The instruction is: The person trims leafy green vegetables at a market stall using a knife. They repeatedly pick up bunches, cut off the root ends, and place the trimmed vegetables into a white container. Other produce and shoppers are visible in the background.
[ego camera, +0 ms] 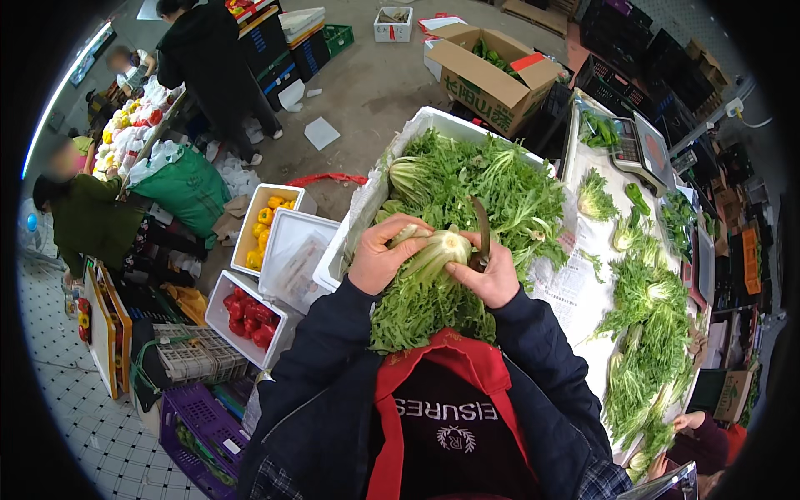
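A head of curly endive [437,259] is held in front of my chest, its pale cut base facing up. My left hand [387,253] pinches the thick pale end of a leaf at its left side. My right hand [490,272] steadies the head from the right and also grips a small curved knife [482,222], blade pointing up and away. The knife's handle is mostly hidden in the palm. Just beyond my hands, a white foam box [357,228] holds a heap of curly endive [494,181]; the held head's leaves hang over its near side.
On the right, a paper-covered table [556,300] carries more endive [650,337] and a scale [647,153]. A co-worker's hand [689,420] touches its near end. Foam boxes of yellow peppers [262,231] and red peppers [250,319] stand left. A cardboard box [487,87] sits beyond.
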Tool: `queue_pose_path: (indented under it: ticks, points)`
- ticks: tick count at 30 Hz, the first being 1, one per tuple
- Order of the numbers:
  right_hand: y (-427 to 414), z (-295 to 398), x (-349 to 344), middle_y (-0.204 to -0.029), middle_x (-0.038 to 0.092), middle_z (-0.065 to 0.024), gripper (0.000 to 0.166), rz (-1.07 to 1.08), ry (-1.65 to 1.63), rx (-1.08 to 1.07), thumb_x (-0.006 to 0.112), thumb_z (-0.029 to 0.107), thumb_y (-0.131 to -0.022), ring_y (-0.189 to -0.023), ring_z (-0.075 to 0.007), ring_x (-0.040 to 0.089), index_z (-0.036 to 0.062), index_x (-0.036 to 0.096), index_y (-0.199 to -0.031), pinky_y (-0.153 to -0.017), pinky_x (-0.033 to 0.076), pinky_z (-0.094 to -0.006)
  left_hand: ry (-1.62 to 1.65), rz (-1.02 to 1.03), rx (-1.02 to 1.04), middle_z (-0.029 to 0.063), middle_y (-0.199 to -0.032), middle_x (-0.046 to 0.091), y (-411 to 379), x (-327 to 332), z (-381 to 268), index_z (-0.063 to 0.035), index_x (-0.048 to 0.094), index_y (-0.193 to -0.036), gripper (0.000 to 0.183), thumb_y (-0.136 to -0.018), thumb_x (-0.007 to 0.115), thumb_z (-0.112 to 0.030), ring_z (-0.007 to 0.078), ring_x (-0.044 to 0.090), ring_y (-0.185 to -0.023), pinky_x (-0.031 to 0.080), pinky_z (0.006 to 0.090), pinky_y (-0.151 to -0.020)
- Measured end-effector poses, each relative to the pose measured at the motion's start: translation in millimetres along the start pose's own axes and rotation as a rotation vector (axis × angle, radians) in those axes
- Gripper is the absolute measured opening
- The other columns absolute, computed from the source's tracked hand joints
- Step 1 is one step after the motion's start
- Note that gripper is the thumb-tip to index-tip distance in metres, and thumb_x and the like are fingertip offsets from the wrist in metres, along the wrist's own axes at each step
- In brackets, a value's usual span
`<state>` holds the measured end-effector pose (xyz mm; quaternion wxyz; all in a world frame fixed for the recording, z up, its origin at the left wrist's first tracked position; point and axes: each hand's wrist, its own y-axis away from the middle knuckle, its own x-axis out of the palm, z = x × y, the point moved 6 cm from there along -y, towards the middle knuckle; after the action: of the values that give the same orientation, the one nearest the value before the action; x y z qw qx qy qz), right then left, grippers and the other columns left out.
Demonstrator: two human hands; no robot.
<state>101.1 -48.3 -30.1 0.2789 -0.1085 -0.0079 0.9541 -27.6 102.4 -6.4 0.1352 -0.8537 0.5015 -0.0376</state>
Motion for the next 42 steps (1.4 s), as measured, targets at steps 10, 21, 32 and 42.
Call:
queue_pose_path:
  ticks: [10,21,32,42]
  points:
    - [1.0,13.0,-107.8,-0.096,0.070,-0.0088,0.040,-0.417,-0.087,-0.038,0.073,0.012,-0.085,-0.079,-0.0138,0.066,-0.0062,0.062,-0.118,-0.072,0.054,-0.0265,-0.222,-0.118,0.004,0.0067,-0.074,0.063,3.2,-4.0,58.2,0.0027,0.063,-0.100,0.013,-0.091,0.066,-0.005,0.0088,0.053,-0.067,0.046,0.0266,-0.064]
    - [10.2,7.0,-129.6,-0.105,0.067,-0.0121,0.042,-0.432,-0.121,-0.055,0.074,0.013,-0.085,-0.088,-0.0162,0.066,-0.0070,0.059,-0.119,-0.079,0.054,-0.0278,-0.599,-0.205,-0.070,0.0236,-0.128,0.056,-4.6,2.1,90.1,0.0007,0.051,-0.132,0.053,-0.088,0.069,-0.022,0.0362,0.055,-0.119,0.043,0.0421,-0.103]
    - [-21.3,13.5,-37.6,-0.104,0.067,-0.0053,0.050,0.021,-0.125,0.025,0.079,0.014,-0.080,-0.084,-0.0082,0.059,-0.0044,0.059,-0.123,-0.075,0.048,-0.0224,-0.043,0.205,-0.043,0.0137,-0.125,0.059,-18.6,32.3,-0.6,0.0009,0.048,-0.136,0.061,-0.087,0.071,-0.027,0.0211,0.055,-0.118,0.042,0.0337,-0.101]
    - [-13.3,18.3,-25.4,-0.082,0.060,-0.0035,0.032,-0.273,0.326,-0.217,0.078,0.014,-0.079,-0.065,-0.0103,0.054,0.0017,0.058,-0.100,-0.058,0.045,-0.0257,0.199,-0.030,-0.216,0.0109,-0.122,0.060,-9.5,24.2,41.8,0.0044,0.050,-0.133,0.052,-0.088,0.068,-0.015,0.0167,0.057,-0.111,0.045,0.0304,-0.097]
